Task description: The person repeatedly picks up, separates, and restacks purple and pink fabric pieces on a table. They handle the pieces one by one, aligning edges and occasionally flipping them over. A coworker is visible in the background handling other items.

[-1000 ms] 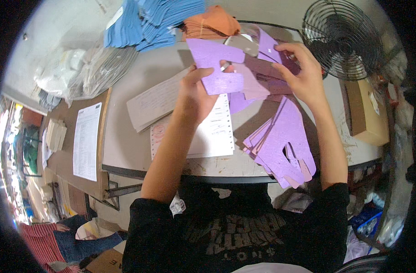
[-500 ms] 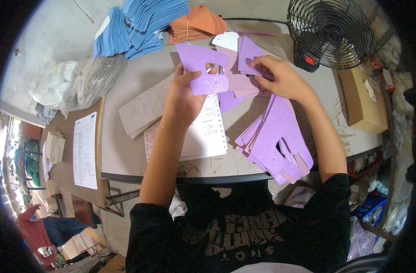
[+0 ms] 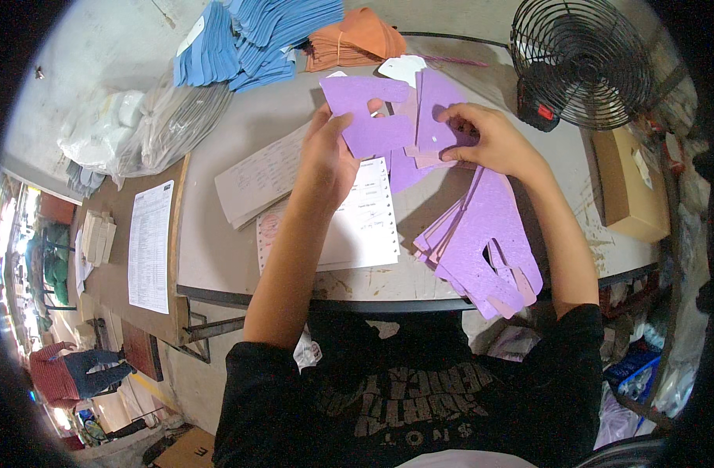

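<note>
My left hand pinches a flat purple cut-out piece with a notch in its side, thumb on top and fingers beneath. To its right, my right hand has its thumb and fingers curled around the edge of another purple piece. Paler pinkish backs of pieces show between the two. Below my right hand, a fanned stack of purple pieces with cut-out slots lies over the table's front edge. A white piece lies just beyond the held pieces.
Bundles of blue pieces and orange pieces lie at the back. A black fan and a cardboard box stand right. Written sheets lie under my left arm. Plastic bags sit left; a person stands far left.
The whole view has shifted slightly. The notched piece in my left hand has turned a little, and the purple piece at my right hand shows more of its face.
</note>
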Tool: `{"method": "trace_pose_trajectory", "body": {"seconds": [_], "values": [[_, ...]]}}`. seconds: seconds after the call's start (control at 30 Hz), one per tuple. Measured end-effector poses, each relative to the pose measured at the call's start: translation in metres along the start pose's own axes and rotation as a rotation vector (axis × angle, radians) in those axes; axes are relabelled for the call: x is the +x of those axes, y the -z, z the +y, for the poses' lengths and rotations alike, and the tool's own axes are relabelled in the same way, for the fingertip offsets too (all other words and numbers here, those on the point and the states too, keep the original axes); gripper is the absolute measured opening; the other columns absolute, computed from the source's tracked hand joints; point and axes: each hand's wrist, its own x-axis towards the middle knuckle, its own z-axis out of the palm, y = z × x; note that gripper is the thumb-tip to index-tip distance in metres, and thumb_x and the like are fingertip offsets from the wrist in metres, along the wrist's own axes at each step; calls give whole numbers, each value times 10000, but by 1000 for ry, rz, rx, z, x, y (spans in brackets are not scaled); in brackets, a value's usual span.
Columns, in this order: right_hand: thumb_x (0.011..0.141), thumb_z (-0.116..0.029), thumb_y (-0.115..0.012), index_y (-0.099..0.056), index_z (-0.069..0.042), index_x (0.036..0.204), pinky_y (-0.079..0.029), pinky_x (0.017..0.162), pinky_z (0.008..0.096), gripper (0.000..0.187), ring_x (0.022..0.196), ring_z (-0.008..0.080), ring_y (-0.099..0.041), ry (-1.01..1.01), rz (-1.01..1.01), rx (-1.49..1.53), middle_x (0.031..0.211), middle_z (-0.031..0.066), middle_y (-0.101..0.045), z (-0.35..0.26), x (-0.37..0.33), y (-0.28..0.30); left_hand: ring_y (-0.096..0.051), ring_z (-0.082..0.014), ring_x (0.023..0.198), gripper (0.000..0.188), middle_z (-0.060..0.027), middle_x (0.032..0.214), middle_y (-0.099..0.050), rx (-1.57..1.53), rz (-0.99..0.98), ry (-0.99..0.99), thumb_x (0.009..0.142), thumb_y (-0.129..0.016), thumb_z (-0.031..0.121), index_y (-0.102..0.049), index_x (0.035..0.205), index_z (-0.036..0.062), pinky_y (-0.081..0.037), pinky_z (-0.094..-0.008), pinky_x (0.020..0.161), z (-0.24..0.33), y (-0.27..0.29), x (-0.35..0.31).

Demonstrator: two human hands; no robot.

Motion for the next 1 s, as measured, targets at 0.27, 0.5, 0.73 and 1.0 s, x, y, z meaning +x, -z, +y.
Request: {"method": "trace_pose_trajectory", "body": {"seconds": [0.27,0.5,0.73,1.0], "values": [[789,-159,-837,-659,-54,1223,-543,865,414,481,945,329,-681,40,17,-40,1049,176,-694,-7,0,1,-608,-349,1242,448,-258,1373,-611,17,-35,-10,988,-509,67,-448,1416,-49,-460,-507,1114,-1,0,-2],[819,-137,-803,-658,-81,1262,-534,920,423,470,1071,345,-658,90,150,-31,1167,164,-672,-12,1,2,-601,-352,1265,452,-248,1397,-594,-67,-32,71,1005,-534,86,-429,1430,-25,-446,-514,1145,3,-3,-3],[809,-91,-812,-657,-91,1290,-538,903,373,505,1044,294,-660,105,252,-4,1143,124,-659,-25,-2,23,-594,-315,1256,460,-152,1320,-605,-145,-125,-56,994,-650,175,-475,1387,13,-428,-494,1163,-3,4,0],[798,-44,-804,-652,-91,1266,-534,906,370,495,1035,296,-656,200,253,36,1146,122,-653,-52,-3,13,-597,-287,1227,323,-139,1290,-601,-290,-181,77,1044,-614,178,-517,1308,17,-447,-489,1131,-2,9,-1]]}}
